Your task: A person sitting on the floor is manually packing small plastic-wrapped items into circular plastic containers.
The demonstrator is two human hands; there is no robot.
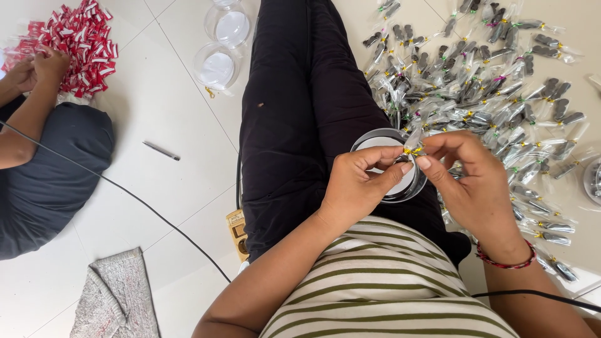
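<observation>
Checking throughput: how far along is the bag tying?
Done: a big pile of tied clear packets on the floor. In hand: left hand and right hand pinch a yellow twist tie over a round container. What is left cannot be seen.

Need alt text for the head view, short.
Seen from above, a seated person's left hand and right hand pinch a yellow twist tie on a small clear packet over a round container on their lap. Tied packets cover the floor to the right; another person sits at left by red packets.
</observation>
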